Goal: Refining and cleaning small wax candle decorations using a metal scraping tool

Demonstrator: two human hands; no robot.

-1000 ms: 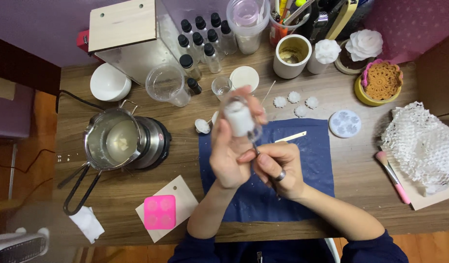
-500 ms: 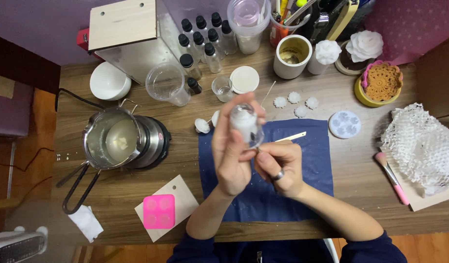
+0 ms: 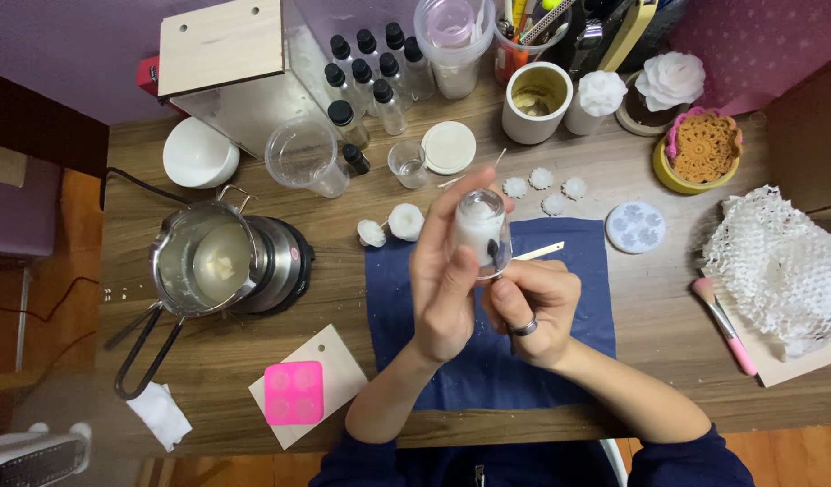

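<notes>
since a second earlier i had tilted the white candle jar (image 3: 479, 227) slightly; my left hand (image 3: 442, 289) gripped it, my right hand (image 3: 530, 311) was curled closed beneath, above the blue cloth (image 3: 487, 370).

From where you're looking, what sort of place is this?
Most likely a home craft desk for candle or wax making: a metal melting pot on an electric hot plate, a pink silicone mould, and rows of small black-capped bottles. The left hand holds a small white-filled glass.
</notes>
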